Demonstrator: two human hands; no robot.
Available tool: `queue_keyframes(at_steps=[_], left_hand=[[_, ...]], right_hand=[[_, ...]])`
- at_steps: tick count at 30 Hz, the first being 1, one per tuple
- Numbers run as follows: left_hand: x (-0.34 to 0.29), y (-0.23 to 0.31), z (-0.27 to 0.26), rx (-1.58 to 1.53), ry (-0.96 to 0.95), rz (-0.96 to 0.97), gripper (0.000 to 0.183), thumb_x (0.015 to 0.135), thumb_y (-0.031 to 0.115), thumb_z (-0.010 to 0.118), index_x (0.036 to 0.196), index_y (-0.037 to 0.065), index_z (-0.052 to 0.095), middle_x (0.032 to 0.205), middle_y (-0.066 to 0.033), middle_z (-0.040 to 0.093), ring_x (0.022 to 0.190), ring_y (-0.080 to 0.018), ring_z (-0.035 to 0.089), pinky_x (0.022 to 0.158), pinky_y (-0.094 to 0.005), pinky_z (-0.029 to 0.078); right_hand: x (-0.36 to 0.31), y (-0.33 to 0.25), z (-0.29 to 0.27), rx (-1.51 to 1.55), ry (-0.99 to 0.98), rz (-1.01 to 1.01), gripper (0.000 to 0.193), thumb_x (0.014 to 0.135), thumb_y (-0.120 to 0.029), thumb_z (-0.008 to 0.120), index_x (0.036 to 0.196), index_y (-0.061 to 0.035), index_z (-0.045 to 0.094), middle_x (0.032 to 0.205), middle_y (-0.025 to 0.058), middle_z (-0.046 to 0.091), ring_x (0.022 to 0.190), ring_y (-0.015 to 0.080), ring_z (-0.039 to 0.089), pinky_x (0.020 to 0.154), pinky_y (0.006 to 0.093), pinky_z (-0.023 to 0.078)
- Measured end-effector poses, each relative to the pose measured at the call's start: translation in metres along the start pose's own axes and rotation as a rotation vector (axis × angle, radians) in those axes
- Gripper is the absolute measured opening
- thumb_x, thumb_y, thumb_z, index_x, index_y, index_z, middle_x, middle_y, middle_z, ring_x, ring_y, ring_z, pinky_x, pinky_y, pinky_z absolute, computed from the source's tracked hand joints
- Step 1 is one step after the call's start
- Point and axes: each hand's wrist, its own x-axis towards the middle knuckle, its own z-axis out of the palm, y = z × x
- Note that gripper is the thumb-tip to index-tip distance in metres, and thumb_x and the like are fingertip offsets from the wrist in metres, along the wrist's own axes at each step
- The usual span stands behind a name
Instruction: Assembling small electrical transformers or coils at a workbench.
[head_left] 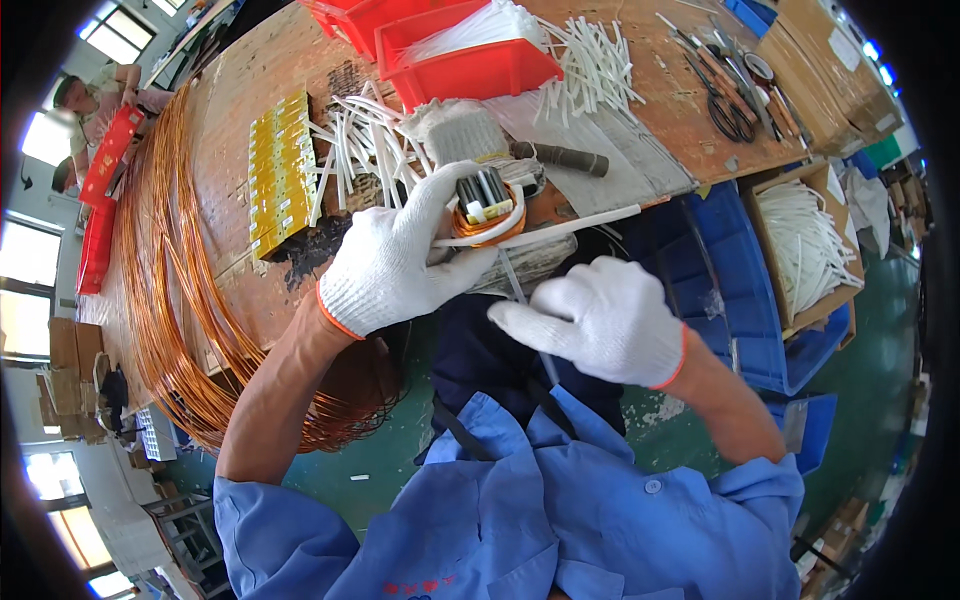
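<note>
My left hand (400, 255), in a white knit glove, grips a small copper wire coil (478, 232) at the table's near edge. Dark bars stand inside the coil, and a white sleeve curves around its side. From the coil a narrow translucent cable tie (514, 280) runs down toward my lap. My right hand (605, 318), gloved too, is closed around that tie, its thumb side toward the coil; the fingers partly hide the strip. A white tube (575, 227) sticks out to the right of the coil. Behind it lie a grey cloth pad (458, 130) and a dark rod-like handle (565, 157).
Left are a yellow-wrapped block row (280, 175), loose white tubes (365, 140) and a large copper wire bundle (185, 290). Red bins (470, 75) stand at the back. Scissors (730, 115) and tools lie right, above a blue crate (690, 280) and a carton of white strips (805, 240).
</note>
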Motion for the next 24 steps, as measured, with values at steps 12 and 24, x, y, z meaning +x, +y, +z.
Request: queue_keyframes(at_steps=[12, 24], left_hand=[[-0.003, -0.009, 0.0, -0.037, 0.028, 0.08, 0.077, 0.09, 0.016, 0.091, 0.155, -0.001, 0.052, 0.07, -0.014, 0.066, 0.06, -0.0282, 0.074, 0.062, -0.0339, 0.056], [-0.003, -0.014, -0.001, -0.047, -0.023, 0.048, 0.084, 0.086, 0.014, 0.091, 0.159, 0.003, 0.051, 0.071, -0.0125, 0.065, 0.063, -0.0284, 0.074, 0.063, -0.0352, 0.056]], right_hand=[[0.06, -0.016, -0.023, 1.077, -0.088, 0.813, 0.029, 0.11, -0.02, 0.07, 0.098, 0.0052, 0.077, 0.085, 0.0162, 0.078, 0.077, 0.0253, 0.075, 0.074, 0.0377, 0.058], [0.088, -0.01, -0.026, 1.149, -0.165, 0.967, 0.035, 0.11, -0.022, 0.067, 0.092, 0.0063, 0.079, 0.073, 0.0129, 0.075, 0.066, 0.0149, 0.07, 0.064, 0.0348, 0.054]])
